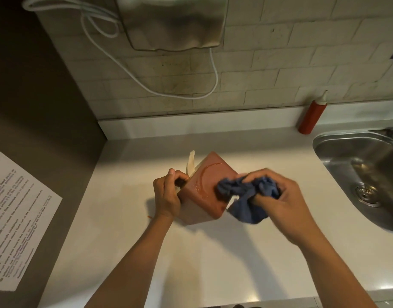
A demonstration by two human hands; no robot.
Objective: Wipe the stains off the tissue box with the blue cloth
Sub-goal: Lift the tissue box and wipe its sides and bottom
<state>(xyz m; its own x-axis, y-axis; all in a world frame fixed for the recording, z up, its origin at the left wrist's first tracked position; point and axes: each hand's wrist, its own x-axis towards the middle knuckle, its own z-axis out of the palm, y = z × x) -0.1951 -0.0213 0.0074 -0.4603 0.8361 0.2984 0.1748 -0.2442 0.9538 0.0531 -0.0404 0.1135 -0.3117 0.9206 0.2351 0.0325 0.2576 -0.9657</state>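
Blue cloth (246,192) bunched in our right hand (277,201) rubs the tilted tissue box (204,187); left hand's (166,196) grip clasps its edge. Pushing hard could slide it off the desk (124,241).

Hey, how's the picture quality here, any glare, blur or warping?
Head view: warm dim light; wet sheen glints on the tissue box; the right hand and blue cloth look slightly motion-blurred; wide-angle warping bends the wall tiles and counter edges.
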